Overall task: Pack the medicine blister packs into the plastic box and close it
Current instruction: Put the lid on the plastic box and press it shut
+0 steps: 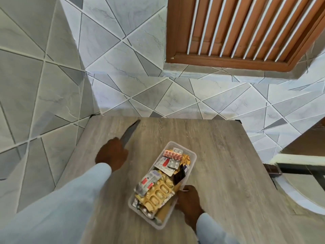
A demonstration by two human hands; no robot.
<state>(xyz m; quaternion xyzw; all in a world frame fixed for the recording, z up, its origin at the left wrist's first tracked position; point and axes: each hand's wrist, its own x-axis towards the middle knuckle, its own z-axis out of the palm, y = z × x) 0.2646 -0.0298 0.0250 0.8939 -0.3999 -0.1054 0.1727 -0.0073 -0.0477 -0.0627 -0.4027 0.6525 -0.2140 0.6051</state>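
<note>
The plastic box (162, 184), packed with blister packs (158, 187), sits lower centre on the table (219, 164), steadied by the right hand (189, 201), its grip against the near wall, while the left hand (112, 155) holds the blurred grey lid (130, 132), probably for closing.

No readable text, brand, number or sign anywhere. Faint printing on the silver foil blister packs with red blocks (149, 180) inside the clear rectangular plastic box (193, 156), near the middle of the grey wood-grain tabletop (219, 155), too small and blurred to make out. Same for the pink-pill blister pack (173, 154) at the box's far end.
</note>
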